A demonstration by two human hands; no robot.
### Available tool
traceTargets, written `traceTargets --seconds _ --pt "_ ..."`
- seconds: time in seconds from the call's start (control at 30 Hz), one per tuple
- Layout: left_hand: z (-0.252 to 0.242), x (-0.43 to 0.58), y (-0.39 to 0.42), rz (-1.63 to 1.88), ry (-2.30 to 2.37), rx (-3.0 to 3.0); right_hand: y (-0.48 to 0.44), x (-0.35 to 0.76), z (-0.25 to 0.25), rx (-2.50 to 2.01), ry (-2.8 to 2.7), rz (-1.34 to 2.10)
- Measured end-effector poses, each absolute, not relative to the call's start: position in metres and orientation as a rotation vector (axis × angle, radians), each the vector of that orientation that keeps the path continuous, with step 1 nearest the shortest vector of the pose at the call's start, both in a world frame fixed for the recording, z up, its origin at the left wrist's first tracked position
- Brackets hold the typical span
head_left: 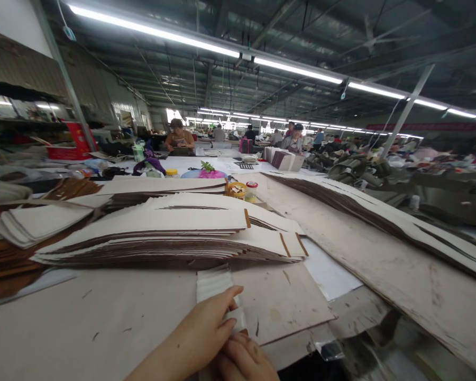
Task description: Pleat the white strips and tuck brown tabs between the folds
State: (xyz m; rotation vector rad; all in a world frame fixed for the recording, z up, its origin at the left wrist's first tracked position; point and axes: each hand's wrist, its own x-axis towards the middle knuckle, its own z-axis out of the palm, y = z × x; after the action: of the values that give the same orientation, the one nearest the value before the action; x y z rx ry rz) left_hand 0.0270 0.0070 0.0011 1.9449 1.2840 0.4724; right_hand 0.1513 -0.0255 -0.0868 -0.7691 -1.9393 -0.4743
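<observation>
A pale, ridged white strip [214,283] lies on the worn board in front of me, running toward the stack of strips. My left hand [206,325] reaches across it, fingers bent over its right side. Close below, my right hand [246,360] is curled at the strip's near end, where a small brown edge shows; its fingertips are partly hidden. The two hands touch or nearly touch. Just beyond them rises a large stack of white strips [174,238] with dark undersides, a few bearing brown end bands.
A long board [360,248] at the right carries another stack of strips [404,211]. Brown and white pieces [43,222] pile up at the left. Behind stand a yellow tub [237,189] and a red-lidded jar [251,191]. People work at farther tables.
</observation>
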Motion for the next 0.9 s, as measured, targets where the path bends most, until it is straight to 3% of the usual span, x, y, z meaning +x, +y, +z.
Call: traceTargets --seconds 0.5,0.9 --pt "0.001 0.019 0.009 0.389 1.276 2.164 -0.049 0.175 -0.045 -0.943 -2.143 -0.314" --pt "-0.002 0.032 0.004 0.371 1.275 2.300 -0.053 0.176 -0.047 -1.021 -2.223 -0.142"
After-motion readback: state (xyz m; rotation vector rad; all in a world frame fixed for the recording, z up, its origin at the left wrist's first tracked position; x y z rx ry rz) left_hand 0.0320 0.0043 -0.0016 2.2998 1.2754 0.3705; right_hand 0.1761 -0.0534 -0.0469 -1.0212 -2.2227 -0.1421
